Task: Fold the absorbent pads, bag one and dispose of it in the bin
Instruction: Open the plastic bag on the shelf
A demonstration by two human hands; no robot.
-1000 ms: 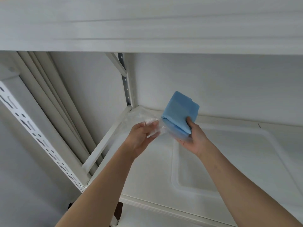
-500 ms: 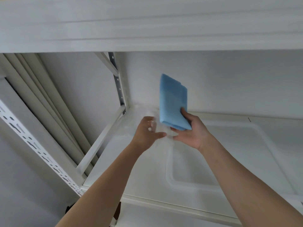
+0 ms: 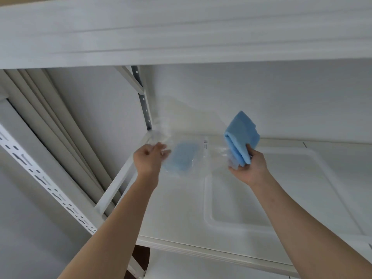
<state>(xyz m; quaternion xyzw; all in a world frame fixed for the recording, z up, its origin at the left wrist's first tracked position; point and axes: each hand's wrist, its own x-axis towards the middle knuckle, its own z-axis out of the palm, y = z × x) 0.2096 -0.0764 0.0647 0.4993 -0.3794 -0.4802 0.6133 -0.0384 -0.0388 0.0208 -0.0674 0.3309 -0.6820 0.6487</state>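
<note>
My right hand (image 3: 249,170) grips a folded blue absorbent pad (image 3: 242,135) by its lower end and holds it upright above the shelf. A crumpled bit of clear plastic also sits under those fingers. My left hand (image 3: 150,158) pinches the left edge of a clear plastic bag (image 3: 201,125), which spreads in the air between the two hands. A blurred blue patch (image 3: 183,158) shows through the bag. I cannot tell whether it lies inside the bag or behind it.
Below the hands is a white shelf board (image 3: 173,214) carrying a shallow white tray (image 3: 207,198). An upper shelf (image 3: 181,33) hangs close overhead. Perforated metal uprights stand at the back corner (image 3: 144,101) and at the front left (image 3: 40,178). A white wall closes the back.
My hands have moved apart. The right one carried the blue pad to the right, and the clear bag now spreads out between them with a blue patch showing through it.
</note>
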